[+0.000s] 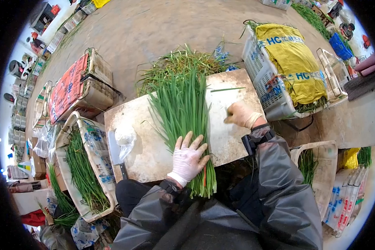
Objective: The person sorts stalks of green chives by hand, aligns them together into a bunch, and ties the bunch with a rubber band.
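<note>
A thick bundle of long green leaves like garlic chives (181,106) lies lengthwise on the stained white board (233,137). Its pale cut ends stick out over the near edge, and a thin red band shows near them. My left hand (188,160), in a whitish glove, rests flat on the bundle with fingers spread. To the right of the bundle, my right hand (242,115), also gloved, hovers over the board with fingers curled in; whatever they pinch, if anything, is hidden. A single loose leaf (228,89) lies just beyond it.
On the board's left lie a long-bladed knife (113,146) and a crumpled white plastic bag (125,137). A loose leaf pile (162,68) sits beyond the board. Crates stand around: one with greens (96,129), one red-covered (68,89), one under a yellow sack (293,62).
</note>
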A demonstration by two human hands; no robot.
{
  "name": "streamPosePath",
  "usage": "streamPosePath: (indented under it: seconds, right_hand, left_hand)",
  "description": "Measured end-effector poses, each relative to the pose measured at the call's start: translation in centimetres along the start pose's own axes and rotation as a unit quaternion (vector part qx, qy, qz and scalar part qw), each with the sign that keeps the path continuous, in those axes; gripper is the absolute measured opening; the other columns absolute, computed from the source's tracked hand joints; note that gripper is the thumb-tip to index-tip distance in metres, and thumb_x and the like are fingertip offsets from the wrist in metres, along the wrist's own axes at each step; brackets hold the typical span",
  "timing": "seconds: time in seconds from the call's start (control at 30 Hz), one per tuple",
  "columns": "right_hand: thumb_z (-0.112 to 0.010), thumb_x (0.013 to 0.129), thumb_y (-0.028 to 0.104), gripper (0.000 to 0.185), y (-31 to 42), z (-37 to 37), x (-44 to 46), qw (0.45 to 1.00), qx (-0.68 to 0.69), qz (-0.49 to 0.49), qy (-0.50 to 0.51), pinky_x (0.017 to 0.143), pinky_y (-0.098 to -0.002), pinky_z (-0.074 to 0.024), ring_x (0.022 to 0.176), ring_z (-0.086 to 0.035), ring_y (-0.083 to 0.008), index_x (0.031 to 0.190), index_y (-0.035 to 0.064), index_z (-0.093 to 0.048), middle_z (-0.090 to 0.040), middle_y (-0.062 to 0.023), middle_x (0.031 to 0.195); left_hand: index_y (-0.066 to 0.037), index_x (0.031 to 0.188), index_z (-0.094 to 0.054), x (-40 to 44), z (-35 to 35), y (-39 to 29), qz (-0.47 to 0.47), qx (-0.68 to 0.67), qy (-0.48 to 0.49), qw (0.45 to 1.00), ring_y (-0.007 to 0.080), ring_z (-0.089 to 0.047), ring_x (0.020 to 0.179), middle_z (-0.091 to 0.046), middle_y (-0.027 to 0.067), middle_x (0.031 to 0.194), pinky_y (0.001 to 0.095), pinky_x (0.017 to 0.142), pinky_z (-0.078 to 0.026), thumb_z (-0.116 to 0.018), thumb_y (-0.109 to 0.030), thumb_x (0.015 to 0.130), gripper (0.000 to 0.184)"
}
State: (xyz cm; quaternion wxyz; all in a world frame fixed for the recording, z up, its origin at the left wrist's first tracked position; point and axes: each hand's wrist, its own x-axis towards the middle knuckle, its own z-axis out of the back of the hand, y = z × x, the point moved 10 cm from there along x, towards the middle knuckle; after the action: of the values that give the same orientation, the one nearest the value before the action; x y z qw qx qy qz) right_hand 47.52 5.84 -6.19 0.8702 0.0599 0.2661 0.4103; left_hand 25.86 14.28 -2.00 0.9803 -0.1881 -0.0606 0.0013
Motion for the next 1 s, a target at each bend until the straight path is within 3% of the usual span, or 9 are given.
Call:
streamPosePath:
  seconds: [0.1,0.2,0.23,0.33,0.4,0.57,0.67,0.8,1.0]
  right_hand:
    - [-0.077,0.082,0.034,0.043,-6.1,4.3,-1.0,0.943,-0.035,-0.166,-0.285,0.082,-0.0457,-0.0557,0.093,-0.07,-0.039,0.115,0.0062,-0.071,-0.073,-0.0211,0.096]
    - [-0.076,0.085,0.026,0.049,-5.6,4.8,-1.0,0.94,-0.024,-0.187,-0.286,0.086,-0.0454,-0.0557,0.098,-0.07,-0.0394,0.127,0.0059,-0.062,-0.073,-0.0214,0.105]
    - [-0.074,0.087,0.021,0.044,-3.7,5.0,-0.8,0.946,-0.025,-0.166,-0.276,0.085,-0.0429,-0.0566,0.096,-0.072,-0.0373,0.123,0.0008,-0.061,-0.073,-0.0206,0.103]
    - [-0.07,0.089,0.013,0.036,1.3,3.8,1.5,0.932,0.215,-0.011,-0.292,0.085,-0.0403,-0.0573,0.094,-0.073,-0.0323,0.121,-0.0011,-0.061,-0.074,-0.0186,0.103]
    - [-0.068,0.088,0.016,0.032,3.0,2.5,3.2,0.914,0.286,0.014,-0.288,0.085,-0.0436,-0.057,0.098,-0.072,-0.0345,0.119,0.0057,-0.063,-0.075,-0.0148,0.107]
    - [-0.067,0.086,0.007,0.049,6.6,1.2,6.3,0.894,0.332,0.095,-0.286,0.096,-0.0405,-0.0537,0.112,-0.068,-0.035,0.133,0.004,-0.056,-0.072,-0.0173,0.118]
    - [-0.07,0.085,0.01,0.051,6.7,0.7,8.0,0.902,0.326,0.074,-0.273,0.097,-0.0411,-0.053,0.114,-0.067,-0.0356,0.133,0.0004,-0.055,-0.071,-0.0196,0.121]
    - [-0.076,0.082,0.015,0.058,5.6,-0.6,8.9,0.916,0.318,0.012,-0.242,0.095,-0.0417,-0.0534,0.107,-0.069,-0.0356,0.133,-0.0014,-0.055,-0.072,-0.0192,0.114]
    - [-0.078,0.079,0.014,0.032,5.0,-0.4,8.7,0.917,0.339,0.02,-0.211,0.082,-0.0385,-0.056,0.09,-0.072,-0.0302,0.108,0.0015,-0.068,-0.074,-0.0143,0.09]
  left_hand:
    - [-0.015,0.133,-0.065,-0.2,0.0,0.3,0.02,0.006,-0.008,1.0,0.0388,-0.038,0.144,-0.054,0.0101,0.147,0.0582,0.119,-0.023,-0.073,-0.04,0.086,0.054]
    - [-0.012,0.139,-0.06,-0.2,0.5,0.4,0.037,0.028,-0.018,0.999,0.0394,-0.036,0.145,-0.051,0.0119,0.15,0.0594,0.12,-0.021,-0.074,-0.044,0.084,0.065]
    - [-0.011,0.14,-0.059,-0.2,0.6,0.5,0.043,0.031,-0.02,0.998,0.0396,-0.036,0.145,-0.051,0.0122,0.15,0.0598,0.12,-0.021,-0.074,-0.045,0.084,0.068]
    - [-0.01,0.142,-0.057,-0.1,0.6,0.7,0.053,0.032,-0.022,0.998,0.0401,-0.035,0.146,-0.05,0.013,0.151,0.0606,0.12,-0.02,-0.074,-0.047,0.083,0.071]
    - [-0.009,0.142,-0.057,-0.1,0.7,0.8,0.057,0.032,-0.017,0.998,0.0404,-0.034,0.146,-0.05,0.0132,0.151,0.0608,0.12,-0.02,-0.074,-0.047,0.083,0.072]
    - [-0.01,0.142,-0.057,-0.1,0.7,0.9,0.059,0.034,-0.007,0.998,0.0403,-0.035,0.146,-0.05,0.013,0.151,0.0608,0.119,-0.02,-0.074,-0.047,0.083,0.072]
    - [-0.011,0.143,-0.057,-0.1,0.6,1.0,0.062,0.031,-0.007,0.998,0.0397,-0.035,0.146,-0.05,0.0125,0.151,0.0608,0.119,-0.02,-0.074,-0.048,0.083,0.072]
    - [-0.011,0.142,-0.057,-0.2,0.5,1.2,0.064,0.026,-0.009,0.998,0.0393,-0.035,0.146,-0.049,0.0117,0.152,0.0612,0.119,-0.021,-0.074,-0.048,0.083,0.072]
    - [-0.012,0.142,-0.057,-0.1,0.3,1.4,0.062,0.022,-0.004,0.998,0.0392,-0.036,0.146,-0.048,0.0119,0.152,0.0618,0.119,-0.021,-0.074,-0.047,0.083,0.071]
